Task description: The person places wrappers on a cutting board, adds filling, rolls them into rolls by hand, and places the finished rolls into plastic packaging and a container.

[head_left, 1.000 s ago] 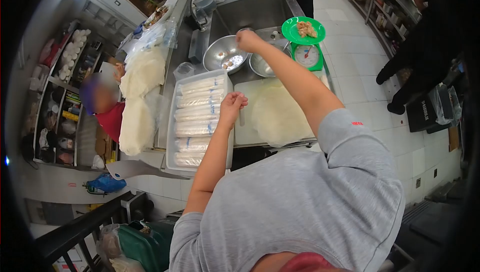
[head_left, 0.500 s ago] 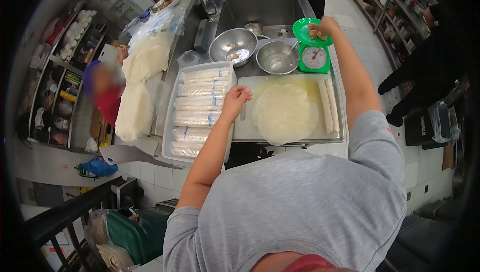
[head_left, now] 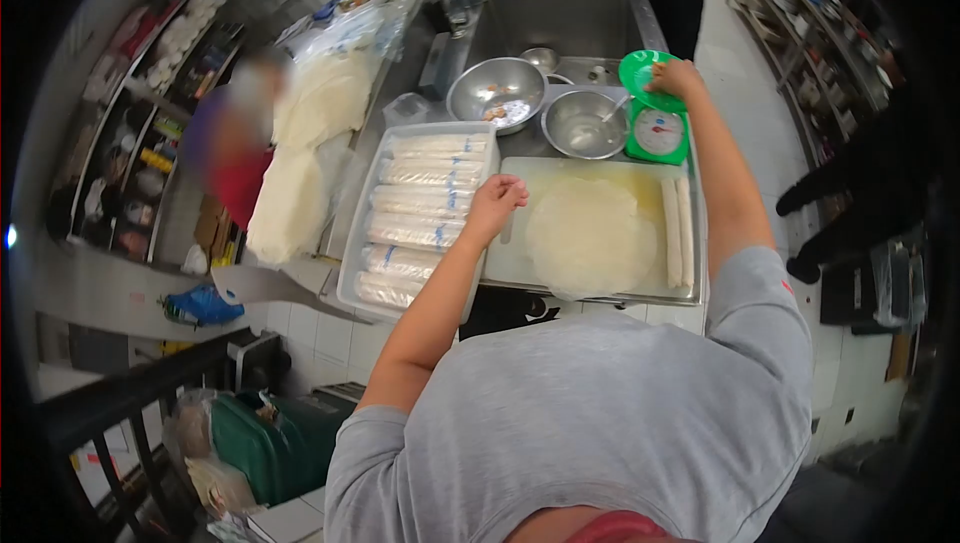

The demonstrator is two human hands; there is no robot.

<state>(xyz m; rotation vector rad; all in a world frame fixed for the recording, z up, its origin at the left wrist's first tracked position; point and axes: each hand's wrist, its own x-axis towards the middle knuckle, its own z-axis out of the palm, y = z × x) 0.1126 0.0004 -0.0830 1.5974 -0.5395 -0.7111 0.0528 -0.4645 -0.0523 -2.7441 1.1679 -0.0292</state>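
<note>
My right hand (head_left: 677,80) is over the green plate (head_left: 637,69) of a kitchen scale (head_left: 657,133), its fingers closed around some brownish filling, mostly hidden by the hand. Loosely curled, with nothing visible in it, my left hand (head_left: 497,206) hovers between the plastic tub and the cutting board. A round, thin pale wrapper (head_left: 592,235) lies flat on the white cutting board (head_left: 515,175). Along the board's right side rest two long rolled wrappers (head_left: 679,233). Several plastic-wrapped packs of rolls (head_left: 425,200) fill the tub (head_left: 353,261).
Behind the board stand a steel bowl with food scraps (head_left: 497,95) and a steel bowl holding liquid and a spoon (head_left: 582,125). A sink (head_left: 555,23) lies beyond. Stacked pale wrappers (head_left: 290,188) sit at left, near another person (head_left: 235,133). Someone in dark clothes stands past the sink.
The whole view has shifted, moving the worktop rightward in the picture. My right hand has closed over the filling, which earlier showed on the green plate. The left hand keeps its place by the tub.
</note>
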